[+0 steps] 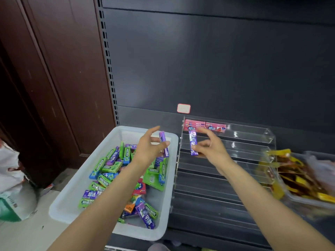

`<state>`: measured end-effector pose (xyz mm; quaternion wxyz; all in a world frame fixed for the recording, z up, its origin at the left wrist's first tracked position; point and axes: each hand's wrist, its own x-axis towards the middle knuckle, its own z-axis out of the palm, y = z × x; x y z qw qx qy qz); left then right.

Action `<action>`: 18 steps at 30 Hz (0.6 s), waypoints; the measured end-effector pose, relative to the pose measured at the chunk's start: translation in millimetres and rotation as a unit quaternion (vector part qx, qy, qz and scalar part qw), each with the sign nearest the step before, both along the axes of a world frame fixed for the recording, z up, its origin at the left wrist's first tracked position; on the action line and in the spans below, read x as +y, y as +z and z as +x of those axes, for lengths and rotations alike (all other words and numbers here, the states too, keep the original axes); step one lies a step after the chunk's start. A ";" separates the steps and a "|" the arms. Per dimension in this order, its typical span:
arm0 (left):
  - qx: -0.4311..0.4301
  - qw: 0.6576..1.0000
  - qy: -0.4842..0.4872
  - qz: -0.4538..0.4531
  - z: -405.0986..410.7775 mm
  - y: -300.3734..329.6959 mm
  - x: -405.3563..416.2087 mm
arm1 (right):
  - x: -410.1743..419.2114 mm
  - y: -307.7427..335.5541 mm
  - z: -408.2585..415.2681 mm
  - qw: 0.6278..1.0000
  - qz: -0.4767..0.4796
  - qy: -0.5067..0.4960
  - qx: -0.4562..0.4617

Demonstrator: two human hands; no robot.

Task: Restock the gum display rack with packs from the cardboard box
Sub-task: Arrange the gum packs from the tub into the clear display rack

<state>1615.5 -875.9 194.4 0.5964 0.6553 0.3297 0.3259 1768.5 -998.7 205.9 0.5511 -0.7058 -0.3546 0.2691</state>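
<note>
A white plastic bin (76,192) at the lower left holds several loose gum packs (108,171), green, purple, blue and red. Above the bin's far right corner my left hand (148,149) pinches an upright purple pack (163,144). To its right my right hand (212,149) pinches a second purple pack (192,143), upright, in front of the upper tiers of the clear acrylic tiered rack (253,140). Pink packs (204,126) lie in the left part of the rack's top tier; the tiers below look bare.
The rack stands on a dark metal shelf with a back panel (217,60) carrying a small white label (183,108). A clear container of yellow and brown wrapped sweets (304,178) sits at the right. A white bag (12,180) and brown wooden panels (54,78) are at the left.
</note>
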 end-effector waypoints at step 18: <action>-0.017 0.998 -0.020 -0.059 34.2 8.1 6.2 | 21.8 -15.9 42.7 0.979 0.029 -0.157 -0.127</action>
